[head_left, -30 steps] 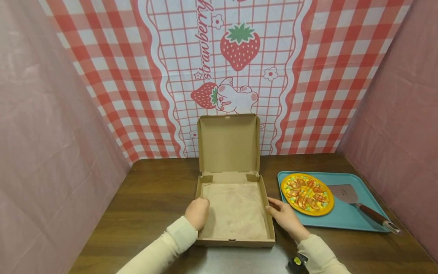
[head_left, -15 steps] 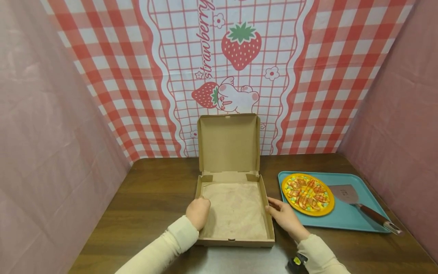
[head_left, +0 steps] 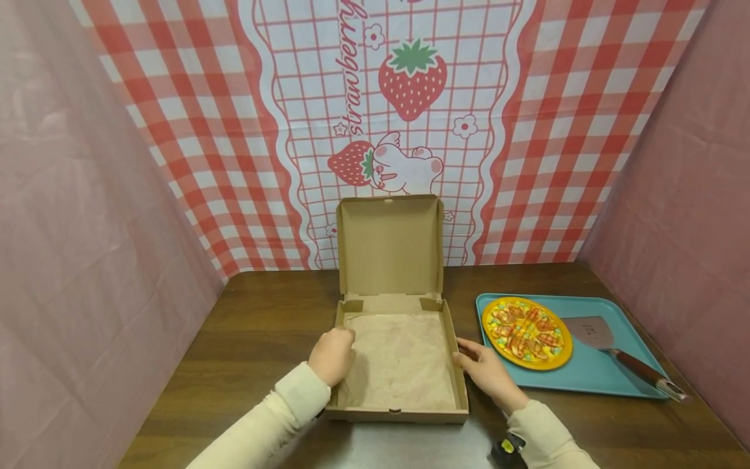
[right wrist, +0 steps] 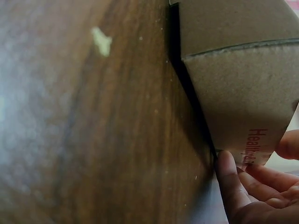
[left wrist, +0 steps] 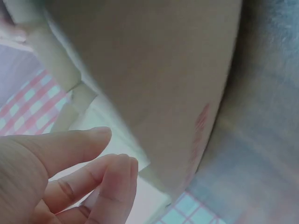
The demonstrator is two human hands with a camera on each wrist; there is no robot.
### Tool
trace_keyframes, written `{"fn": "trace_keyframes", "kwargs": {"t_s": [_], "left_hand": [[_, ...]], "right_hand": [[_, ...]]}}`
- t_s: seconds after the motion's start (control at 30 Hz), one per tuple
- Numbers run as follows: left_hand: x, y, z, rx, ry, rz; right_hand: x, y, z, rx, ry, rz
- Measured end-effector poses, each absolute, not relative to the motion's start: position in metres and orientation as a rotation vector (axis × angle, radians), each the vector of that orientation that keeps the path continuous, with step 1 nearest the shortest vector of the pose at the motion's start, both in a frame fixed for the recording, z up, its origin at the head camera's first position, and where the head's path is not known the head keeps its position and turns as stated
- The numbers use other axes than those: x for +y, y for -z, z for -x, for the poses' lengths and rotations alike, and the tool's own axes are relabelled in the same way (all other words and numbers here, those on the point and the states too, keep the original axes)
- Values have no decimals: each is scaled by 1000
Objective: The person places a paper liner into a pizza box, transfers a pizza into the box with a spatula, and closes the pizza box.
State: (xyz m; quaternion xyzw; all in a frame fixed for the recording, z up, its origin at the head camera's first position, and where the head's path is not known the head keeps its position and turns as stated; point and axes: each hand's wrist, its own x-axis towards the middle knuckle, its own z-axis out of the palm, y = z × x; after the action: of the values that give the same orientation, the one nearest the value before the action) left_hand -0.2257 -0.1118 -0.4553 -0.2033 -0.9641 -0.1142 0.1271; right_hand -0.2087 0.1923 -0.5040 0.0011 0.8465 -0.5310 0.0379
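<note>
An open cardboard pizza box [head_left: 404, 365] lies on the table with its lid [head_left: 390, 247] standing up at the back. Brown paper [head_left: 410, 352] lines its bottom. My left hand [head_left: 331, 357] is over the box's left wall. In the left wrist view, the thumb and loosely bent fingers [left wrist: 119, 186] stand apart with nothing between them, close to the wall. My right hand [head_left: 489, 374] holds the right wall, the thumb at the rim and the fingers [right wrist: 226, 163] low against the printed outside.
Right of the box, a blue tray [head_left: 586, 378] bears a pizza [head_left: 526, 333] with a yellow rim. On it too lies a wide metal turner [head_left: 592, 331], its wooden handle [head_left: 638, 367] reaching over the tray's edge. A checkered cloth [head_left: 222, 163] hangs behind the table.
My left hand has shifted a little left and away from me. The pizza box has slid very slightly left, and my right hand stays at its right wall.
</note>
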Motion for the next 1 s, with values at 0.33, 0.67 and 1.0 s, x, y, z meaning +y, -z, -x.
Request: {"fn": "trace_keyframes", "kwargs": {"t_s": [0.33, 0.67, 1.0], "left_hand": [[-102, 432, 221, -2748, 596, 572], [-69, 420, 210, -2676, 1004, 598], [-24, 420, 197, -2620, 1240, 593]], "right_hand": [[194, 502, 210, 2564, 1662, -17], [219, 483, 207, 2582, 1723, 83], [274, 458, 197, 3023, 1376, 162]]}}
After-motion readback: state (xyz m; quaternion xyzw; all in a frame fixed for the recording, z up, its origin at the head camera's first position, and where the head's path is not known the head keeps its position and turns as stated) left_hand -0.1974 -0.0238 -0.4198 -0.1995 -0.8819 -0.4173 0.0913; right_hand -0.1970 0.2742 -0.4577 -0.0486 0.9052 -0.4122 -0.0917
